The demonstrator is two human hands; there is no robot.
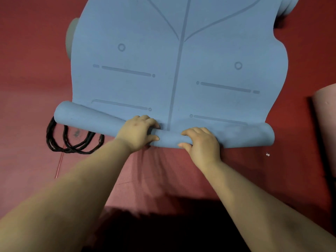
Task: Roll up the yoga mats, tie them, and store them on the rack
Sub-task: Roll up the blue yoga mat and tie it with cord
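Red floor matting point(32, 73) spreading underneath everything, giving a flat bed for rolling. Lying across it, running away from the camera: a blue yoga mat point(181, 60) printed with alignment lines, mostly flat, its near end turned over into a thin roll point(245, 136) stretching from side to side. Rolling only just starting, judging by how slim that tube is.

Gripping the roll just left of the centre line: left hand point(137, 132), fingers curling over the top and thumb tucking underneath. Gripping just right of centre: right hand point(201, 140), fingers likewise wrapping the tube. Sitting close together near the middle, probably to keep the first turns tight; the left end looking slightly ahead of the right, so likely needing evening out before pushing on.

Waiting beside the roll's left end, partly tucked under it: looped black cords point(72, 140), presumably for tying afterwards. Showing at the right edge: a pink mat point(325, 124). Peeking out at the blue mat's far left edge: something grey point(70, 37), too hidden for naming. Showing no rack anywhere.
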